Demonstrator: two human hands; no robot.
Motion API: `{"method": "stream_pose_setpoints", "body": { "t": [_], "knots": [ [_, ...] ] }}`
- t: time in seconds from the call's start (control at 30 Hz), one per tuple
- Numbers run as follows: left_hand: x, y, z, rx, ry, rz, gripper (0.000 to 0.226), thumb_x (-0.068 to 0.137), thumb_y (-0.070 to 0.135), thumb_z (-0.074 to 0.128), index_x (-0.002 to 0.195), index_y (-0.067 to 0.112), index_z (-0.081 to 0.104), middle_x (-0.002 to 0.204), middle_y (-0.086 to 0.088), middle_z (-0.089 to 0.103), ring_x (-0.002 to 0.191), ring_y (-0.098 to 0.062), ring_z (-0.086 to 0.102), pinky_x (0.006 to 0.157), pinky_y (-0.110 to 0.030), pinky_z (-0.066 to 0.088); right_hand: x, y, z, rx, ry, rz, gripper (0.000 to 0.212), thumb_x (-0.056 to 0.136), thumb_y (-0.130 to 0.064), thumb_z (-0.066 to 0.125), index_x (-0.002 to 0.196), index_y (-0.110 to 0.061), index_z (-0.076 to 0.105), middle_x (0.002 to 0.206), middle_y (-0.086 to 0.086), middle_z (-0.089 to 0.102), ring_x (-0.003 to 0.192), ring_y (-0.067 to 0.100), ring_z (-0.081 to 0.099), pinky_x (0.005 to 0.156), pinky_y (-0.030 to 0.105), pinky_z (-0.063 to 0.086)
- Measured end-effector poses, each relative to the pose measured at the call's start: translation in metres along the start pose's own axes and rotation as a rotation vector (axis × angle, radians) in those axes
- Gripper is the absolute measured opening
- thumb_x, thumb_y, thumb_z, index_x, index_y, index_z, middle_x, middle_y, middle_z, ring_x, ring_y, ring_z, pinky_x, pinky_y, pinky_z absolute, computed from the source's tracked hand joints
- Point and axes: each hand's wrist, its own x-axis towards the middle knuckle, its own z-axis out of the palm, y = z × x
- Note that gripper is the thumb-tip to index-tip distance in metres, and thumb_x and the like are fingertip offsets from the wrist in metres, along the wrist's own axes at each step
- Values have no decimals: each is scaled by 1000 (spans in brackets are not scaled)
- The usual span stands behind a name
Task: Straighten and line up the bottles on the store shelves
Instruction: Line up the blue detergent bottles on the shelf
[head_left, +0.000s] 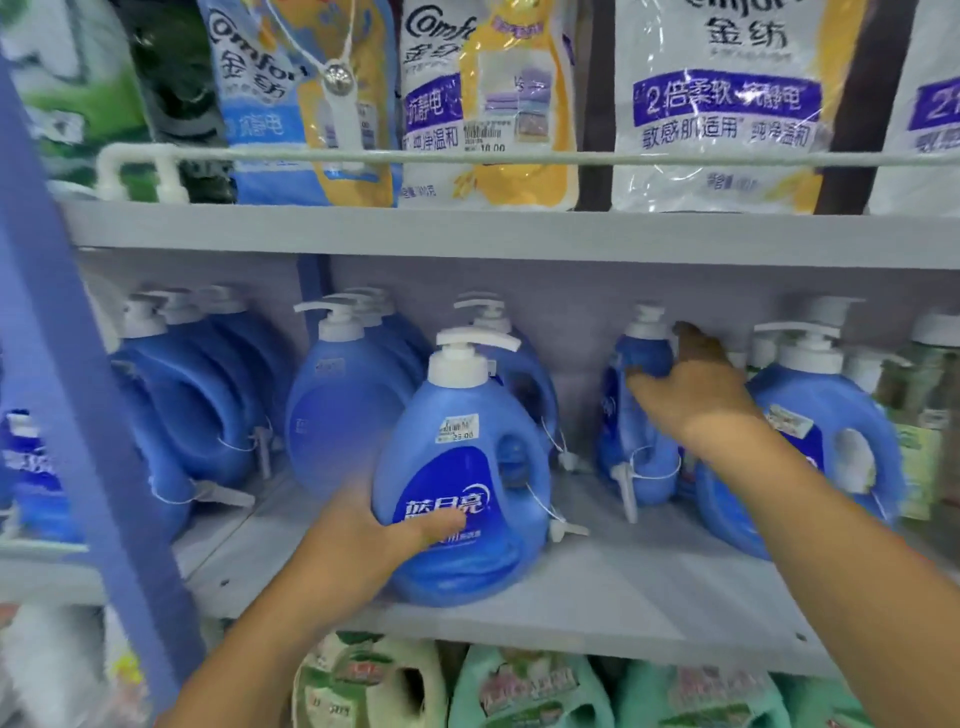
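Observation:
On the grey middle shelf (649, 587) stand several blue pump bottles of laundry detergent. My left hand (374, 530) grips the lower left side of the front blue bottle (467, 467), which stands upright near the shelf's front edge with its label facing me. My right hand (691, 384) reaches further back and closes around the neck of a narrower-looking blue bottle (631, 447) turned sideways. Another blue bottle (831, 447) with its handle facing me stands to the right, partly behind my right forearm.
More blue bottles (332, 405) line the back left of the shelf, with security tags on cords. The shelf above carries fabric softener pouches (717, 104) behind a white rail (467, 156). Green bottles (530, 691) fill the shelf below. A blue upright post (78, 389) stands at left.

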Motion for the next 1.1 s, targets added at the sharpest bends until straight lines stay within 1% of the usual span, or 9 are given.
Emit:
{"method": "stream_pose_setpoints", "body": {
  "t": [0.07, 0.23, 0.33, 0.53, 0.6, 0.7, 0.8, 0.93, 1.1],
  "knots": [
    [-6, -4, -24, -4, 38, -13, 75, 57, 32, 89, 121, 39, 52, 105, 15, 76, 91, -8, 75, 68, -24, 61, 26, -2, 10, -80, -103, 60, 57, 92, -34, 66, 135, -1, 49, 122, 19, 59, 113, 39, 61, 87, 40, 51],
    [-16, -12, -71, -39, 90, -17, 69, 70, 30, 87, 130, 42, 54, 114, 8, 75, 102, -15, 74, 78, -30, 63, 47, 11, 32, -176, -143, 92, 71, 85, -51, 74, 132, -5, 48, 94, 5, 52, 87, 34, 57, 62, 32, 39],
    [-16, -17, -90, -29, 153, 3, 66, 71, 36, 81, 129, 48, 52, 114, 14, 74, 101, -8, 73, 74, -22, 61, 37, 7, 25, -250, -188, 23, 66, 84, -53, 73, 133, -14, 54, 108, 7, 56, 89, 31, 57, 70, 32, 40],
    [-7, -35, -95, 47, 251, 73, 72, 77, 48, 74, 142, 52, 41, 127, 20, 66, 112, -3, 66, 82, -22, 59, -5, 17, -15, 88, -360, -65, 43, 79, -39, 84, 114, -29, 61, 105, -5, 74, 91, 22, 73, 80, 39, 59],
    [-1, -44, -92, 65, 282, 101, 74, 83, 48, 70, 147, 56, 33, 136, 26, 58, 120, 1, 60, 91, -22, 55, -19, 10, -23, 297, -512, -94, 36, 84, -23, 80, 115, -31, 64, 101, -9, 78, 90, 11, 75, 72, 23, 60],
    [7, -53, -84, 95, 327, 119, 74, 89, 47, 62, 153, 54, 25, 142, 22, 49, 124, 8, 52, 91, -16, 50, -29, 3, -13, 511, -653, -98, 52, 80, -25, 76, 130, -29, 61, 120, -7, 74, 110, 11, 71, 83, 21, 59],
    [12, -56, -77, 153, 386, 110, 70, 100, 34, 58, 156, 48, 19, 140, 18, 37, 110, 30, 41, 82, -3, 40, -35, -3, 4, 519, -587, -106, 61, 72, -38, 80, 129, -32, 59, 117, -13, 74, 108, 4, 70, 79, 17, 57],
    [14, -61, -78, 131, 383, 119, 88, 89, 38, 76, 155, 50, 20, 152, 20, 34, 129, 6, 45, 102, -24, 43, -51, -16, 35, 425, -362, -144, 75, 75, -22, 90, 132, -42, 46, 120, -18, 66, 102, -4, 67, 77, 17, 56],
    [21, -61, -71, 139, 371, 101, 112, 72, 31, 91, 155, 41, 17, 150, 18, 36, 126, 2, 50, 89, -13, 43, -41, -22, 60, 474, -367, -173, 83, 67, -25, 95, 132, -42, 47, 114, -21, 69, 103, 5, 70, 79, 27, 62]
  ]
}}
